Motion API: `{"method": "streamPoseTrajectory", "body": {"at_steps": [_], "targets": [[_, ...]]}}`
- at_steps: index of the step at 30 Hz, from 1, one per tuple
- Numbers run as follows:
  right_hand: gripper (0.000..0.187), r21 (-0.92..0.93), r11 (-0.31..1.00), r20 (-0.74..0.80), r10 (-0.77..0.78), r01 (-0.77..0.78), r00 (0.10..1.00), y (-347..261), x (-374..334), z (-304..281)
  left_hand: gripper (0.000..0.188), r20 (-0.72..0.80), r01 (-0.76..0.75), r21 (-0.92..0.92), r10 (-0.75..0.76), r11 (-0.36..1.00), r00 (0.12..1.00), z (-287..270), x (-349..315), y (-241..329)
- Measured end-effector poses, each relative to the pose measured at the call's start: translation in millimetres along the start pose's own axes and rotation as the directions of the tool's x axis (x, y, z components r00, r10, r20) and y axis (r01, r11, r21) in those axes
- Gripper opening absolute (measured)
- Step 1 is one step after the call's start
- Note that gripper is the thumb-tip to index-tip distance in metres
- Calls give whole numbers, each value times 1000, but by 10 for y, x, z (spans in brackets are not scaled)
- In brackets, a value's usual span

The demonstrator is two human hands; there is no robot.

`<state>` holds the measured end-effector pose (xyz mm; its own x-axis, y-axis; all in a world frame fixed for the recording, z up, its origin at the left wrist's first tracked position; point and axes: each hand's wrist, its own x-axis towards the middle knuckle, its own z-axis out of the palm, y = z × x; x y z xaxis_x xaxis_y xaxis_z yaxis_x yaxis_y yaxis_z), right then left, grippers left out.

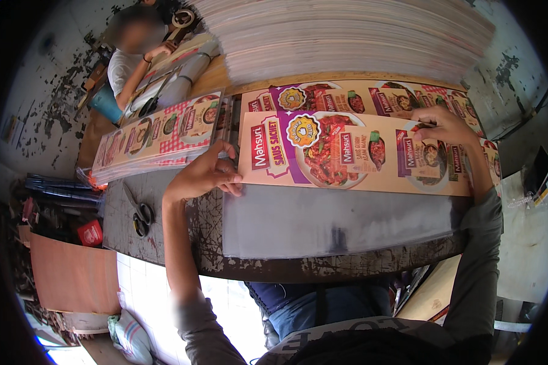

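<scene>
The left hand (210, 173) and right hand (447, 126) pinch a long peach-and-purple printed card sheet (338, 152) between them, roughly parallel to the scuffed dark bench's (208, 240) near edge.

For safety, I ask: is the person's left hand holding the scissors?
No, the scissors lie on the table, apart from the left hand.

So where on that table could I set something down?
Around the scissors there's bare tabletop, bordered by the card pile and the left forearm. A narrow strip also shows in front of the clear plastic sheet. It's crowded at the back, with the tall stack, and mid-table, with the printed card and sheet.
</scene>
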<state>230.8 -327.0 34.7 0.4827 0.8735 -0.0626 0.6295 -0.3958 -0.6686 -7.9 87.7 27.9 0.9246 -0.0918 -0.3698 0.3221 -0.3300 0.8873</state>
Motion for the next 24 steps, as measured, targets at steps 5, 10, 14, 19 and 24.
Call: {"method": "streamPoseTrajectory", "body": {"at_steps": [5,10,14,19,24], "targets": [[27,-152,986,-98,50,-65,994,-46,-47,97,33,-12,-36,-1,36,999,999,1,13,11],[29,-107,994,-397,-39,-4,917,-350,150,515,34,-39,-31,7,31,999,999,-32,21,-41],[32,-153,986,-366,-112,59,924,-296,162,534,34,-34,-23,25,24,999,999,-11,18,9],[32,-121,990,-314,-104,69,944,-337,167,501,36,-41,-15,-2,15,1000,999,-10,9,-8],[31,-134,982,-290,-171,137,942,-299,166,473,40,-29,-9,-13,8,1000,1000,-12,20,-9]]}}
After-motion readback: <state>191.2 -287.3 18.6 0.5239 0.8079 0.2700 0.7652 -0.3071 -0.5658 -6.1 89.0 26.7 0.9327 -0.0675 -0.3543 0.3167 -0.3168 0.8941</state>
